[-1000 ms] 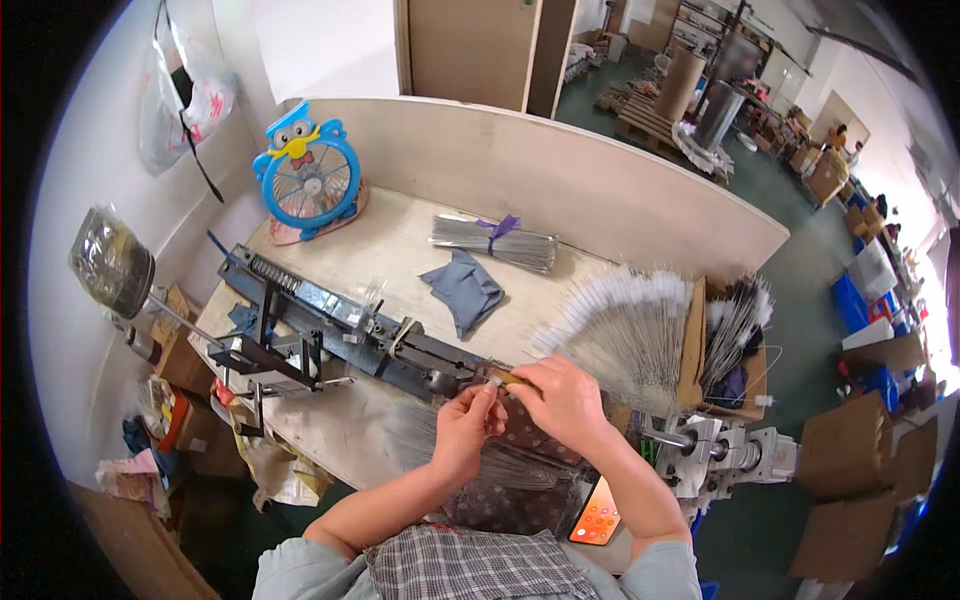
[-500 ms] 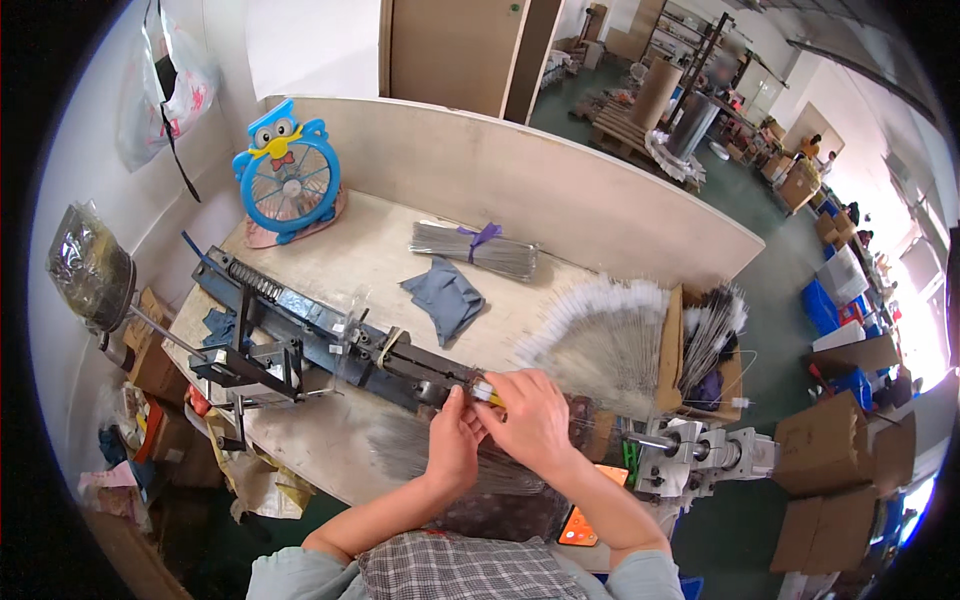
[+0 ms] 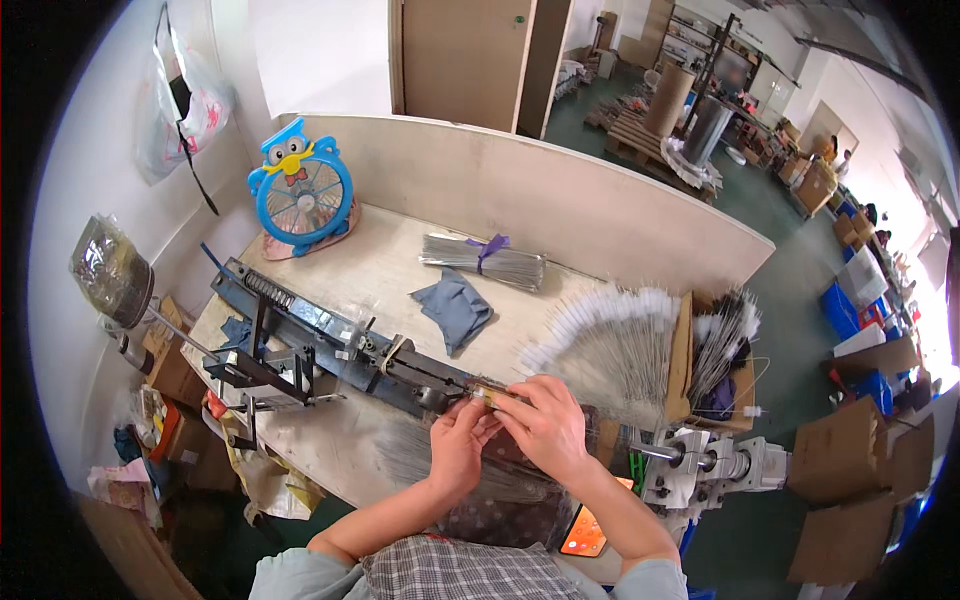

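My left hand (image 3: 458,446) and my right hand (image 3: 548,428) meet at the near right end of a long dark metal bench fixture (image 3: 345,357). Both have their fingers closed in a pinch. Under my right fingertips, a small yellowish piece (image 3: 489,390) shows at the fixture's end. Whatever my left thumb and fingers grip is hidden. Beneath and beside my hands, a spread of thin metal wires (image 3: 405,458) lies on the table. More thin wires with white tips (image 3: 600,320) are fanned out to the right.
A wire bundle (image 3: 505,266) tied in purple and a grey cloth (image 3: 452,310) lie behind the fixture. A blue cartoon fan (image 3: 305,200) stands at the back left. At right are a cardboard box (image 3: 680,365) of wires, a metal machine (image 3: 710,465) and a phone (image 3: 585,532).
The whole view has shifted slightly, so the scene sits lower and further right. My right fingers have moved a little over the fixture's end, and the white piece there now shows less.
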A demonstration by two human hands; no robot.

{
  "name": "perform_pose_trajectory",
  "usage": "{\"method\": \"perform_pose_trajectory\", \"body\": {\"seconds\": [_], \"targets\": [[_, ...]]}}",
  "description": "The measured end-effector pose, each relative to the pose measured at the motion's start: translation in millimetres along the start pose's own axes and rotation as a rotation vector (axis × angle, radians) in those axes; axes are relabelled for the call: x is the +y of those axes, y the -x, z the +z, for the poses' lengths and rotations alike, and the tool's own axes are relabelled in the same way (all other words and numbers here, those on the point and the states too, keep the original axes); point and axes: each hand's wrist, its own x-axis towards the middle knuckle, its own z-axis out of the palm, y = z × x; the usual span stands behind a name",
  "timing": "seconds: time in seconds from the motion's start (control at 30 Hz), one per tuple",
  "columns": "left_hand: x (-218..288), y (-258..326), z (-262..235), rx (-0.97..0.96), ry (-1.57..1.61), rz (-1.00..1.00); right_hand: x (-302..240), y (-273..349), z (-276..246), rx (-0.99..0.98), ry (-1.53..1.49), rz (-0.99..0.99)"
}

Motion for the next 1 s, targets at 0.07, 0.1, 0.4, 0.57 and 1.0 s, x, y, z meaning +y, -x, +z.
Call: {"method": "perform_pose_trajectory", "body": {"seconds": [0.07,0.1,0.4,0.57,1.0], "targets": [[-1,3,2,-0.008,0.004,0.021,2,1,-6,-0.011,-0.007,-0.011],[-2,4,2,-0.003,0.011,0.027,2,1,-9,-0.018,-0.009,-0.014],[3,5,3,-0.028,-0.043,0.013,-5,-3,-9,-0.017,-0.003,-0.007],[2,4,0,-0.005,0.111,-0.019,-8,-4,-7,-0.014,0.032,-0.015],[-3,0,-4,0.014,0.072,-0.002,-13,-9,6,0.019,-0.051,0.008]]}}
